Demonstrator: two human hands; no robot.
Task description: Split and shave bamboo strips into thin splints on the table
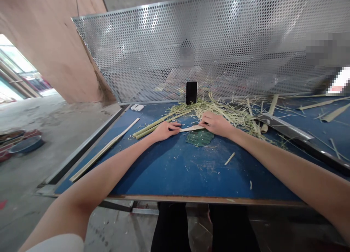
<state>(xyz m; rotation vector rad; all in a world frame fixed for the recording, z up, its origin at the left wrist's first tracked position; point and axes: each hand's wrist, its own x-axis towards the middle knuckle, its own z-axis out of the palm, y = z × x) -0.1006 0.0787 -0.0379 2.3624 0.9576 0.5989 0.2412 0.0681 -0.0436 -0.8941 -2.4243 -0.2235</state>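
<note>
A pale, flat bamboo strip point(190, 128) lies level between my two hands, just above the blue tabletop. My left hand point(164, 131) grips its left end, with the thumb along the near side and the fingers over the far side. At the other end, the fingers of my right hand point(214, 123) are pinched on the strip, partly hiding it. Beneath the right part of the strip is a dark green patch point(201, 138) on the table. Two green bamboo lengths point(151, 128) lie just behind my left hand.
Behind my hands, thin green shavings point(232, 111) are heaped by a standing phone point(191, 92) and a perforated metal panel point(147, 55). A broad-bladed knife point(286, 127) lies at right. A long split strip point(105, 150) lies left, near a small white object point(137, 107).
</note>
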